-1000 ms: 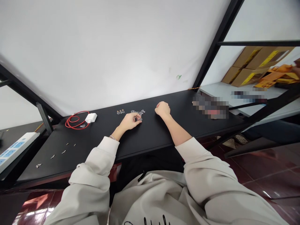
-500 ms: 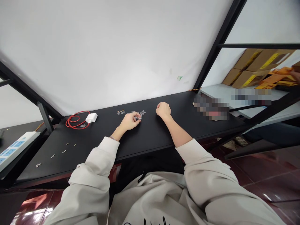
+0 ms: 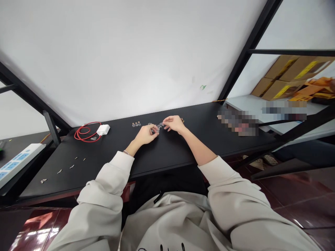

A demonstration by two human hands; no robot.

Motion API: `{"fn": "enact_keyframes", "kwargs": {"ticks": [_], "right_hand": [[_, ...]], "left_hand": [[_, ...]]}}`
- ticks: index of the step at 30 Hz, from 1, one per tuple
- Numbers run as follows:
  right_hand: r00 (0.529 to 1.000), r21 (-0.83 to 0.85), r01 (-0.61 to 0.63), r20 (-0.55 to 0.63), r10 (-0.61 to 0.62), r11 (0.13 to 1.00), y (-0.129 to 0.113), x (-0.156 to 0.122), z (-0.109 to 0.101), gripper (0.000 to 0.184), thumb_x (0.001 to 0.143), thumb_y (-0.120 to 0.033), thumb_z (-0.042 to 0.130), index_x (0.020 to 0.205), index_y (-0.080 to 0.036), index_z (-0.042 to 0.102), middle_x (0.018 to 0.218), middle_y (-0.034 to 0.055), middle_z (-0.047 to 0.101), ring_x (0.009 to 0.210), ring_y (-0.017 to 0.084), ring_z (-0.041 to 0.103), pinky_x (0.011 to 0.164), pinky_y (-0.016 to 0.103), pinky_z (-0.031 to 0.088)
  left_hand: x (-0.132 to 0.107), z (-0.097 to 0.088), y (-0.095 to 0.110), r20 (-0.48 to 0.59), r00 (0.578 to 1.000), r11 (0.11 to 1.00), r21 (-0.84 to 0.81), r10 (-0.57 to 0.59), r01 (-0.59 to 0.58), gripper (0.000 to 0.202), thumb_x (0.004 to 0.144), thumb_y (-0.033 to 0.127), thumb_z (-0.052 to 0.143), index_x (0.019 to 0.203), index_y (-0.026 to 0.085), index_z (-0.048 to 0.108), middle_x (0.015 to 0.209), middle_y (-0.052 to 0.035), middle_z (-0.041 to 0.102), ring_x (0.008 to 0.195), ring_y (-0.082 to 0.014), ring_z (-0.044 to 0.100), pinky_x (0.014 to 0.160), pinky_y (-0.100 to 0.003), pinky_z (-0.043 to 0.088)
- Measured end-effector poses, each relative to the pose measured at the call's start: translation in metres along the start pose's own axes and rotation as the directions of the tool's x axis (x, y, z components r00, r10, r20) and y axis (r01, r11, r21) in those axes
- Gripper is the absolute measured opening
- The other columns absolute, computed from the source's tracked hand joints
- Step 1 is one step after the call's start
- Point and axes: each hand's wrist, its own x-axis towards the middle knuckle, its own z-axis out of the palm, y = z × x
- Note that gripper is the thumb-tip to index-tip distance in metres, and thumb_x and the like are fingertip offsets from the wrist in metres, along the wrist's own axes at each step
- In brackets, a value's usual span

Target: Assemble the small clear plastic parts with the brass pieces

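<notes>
On the black tabletop (image 3: pixel 110 160), my left hand (image 3: pixel 147 135) curls its thumb and fingers around a small clear piece (image 3: pixel 157 129). It rests beside a little pile of clear pieces (image 3: pixel 160 124), partly hidden by the fingers. From the right, my right hand (image 3: pixel 175 124) touches the same pile, its fingertips closing on a small clear piece; the exact grip is too small to see well. Three clear pieces with brownish tops (image 3: pixel 136 124) form a row left of the pile. Just beyond my right hand, a brownish-topped piece (image 3: pixel 183 120) partly shows.
A white charger (image 3: pixel 103 129) with a coiled red cable (image 3: pixel 78 134) lies left. Several small pale bits (image 3: pixel 59 171) are scattered near the left front. A power strip (image 3: pixel 18 162) sits at far left. Black frame posts (image 3: pixel 242 52) flank the table; cardboard boxes (image 3: pixel 284 78) stand at right.
My right hand has moved left to the pile and loosened from a closed fist shape. A brownish-topped piece now shows where it was. My left hand has stayed nearly still.
</notes>
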Motion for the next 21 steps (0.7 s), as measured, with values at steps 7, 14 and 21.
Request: {"fn": "enact_keyframes", "kwargs": {"ticks": [7, 14, 21], "right_hand": [[0.986, 0.082, 0.000, 0.167, -0.013, 0.997, -0.0015, -0.0044, 0.0024, 0.010, 0.080, -0.015, 0.084, 0.082, -0.012, 0.075, 0.076, 0.0070, 0.076, 0.058, 0.013, 0.068, 0.051, 0.021, 0.058], [0.970, 0.066, -0.008, 0.241, -0.008, 0.998, -0.0005, -0.0047, 0.0020, 0.017, 0.081, -0.025, 0.085, 0.078, -0.011, 0.076, 0.064, 0.0046, 0.071, 0.055, 0.011, 0.064, 0.053, 0.021, 0.058], [0.964, 0.137, -0.017, 0.263, -0.020, 0.990, 0.0001, -0.0047, 0.0019, 0.017, 0.078, -0.020, 0.087, 0.087, -0.011, 0.077, 0.072, 0.0060, 0.074, 0.059, 0.012, 0.067, 0.054, 0.022, 0.060]], "left_hand": [[0.0012, 0.0021, -0.0024, -0.028, 0.999, 1.000, 0.018, -0.019, 0.020, 0.018, 0.087, 0.026, 0.070, 0.101, 0.017, 0.075, 0.082, -0.0044, 0.074, 0.060, -0.0140, 0.061, 0.070, -0.030, 0.054], [0.0014, 0.0024, -0.0045, -0.020, 1.000, 1.000, 0.011, 0.004, -0.004, 0.018, 0.093, 0.031, 0.064, 0.097, 0.018, 0.076, 0.084, -0.0048, 0.076, 0.063, -0.0150, 0.064, 0.072, -0.030, 0.053], [0.0013, 0.0015, -0.0034, 0.000, 1.000, 1.000, 0.013, 0.001, -0.001, 0.017, 0.092, 0.030, 0.065, 0.097, 0.018, 0.076, 0.084, -0.0042, 0.076, 0.063, -0.0145, 0.063, 0.073, -0.030, 0.052]]}}
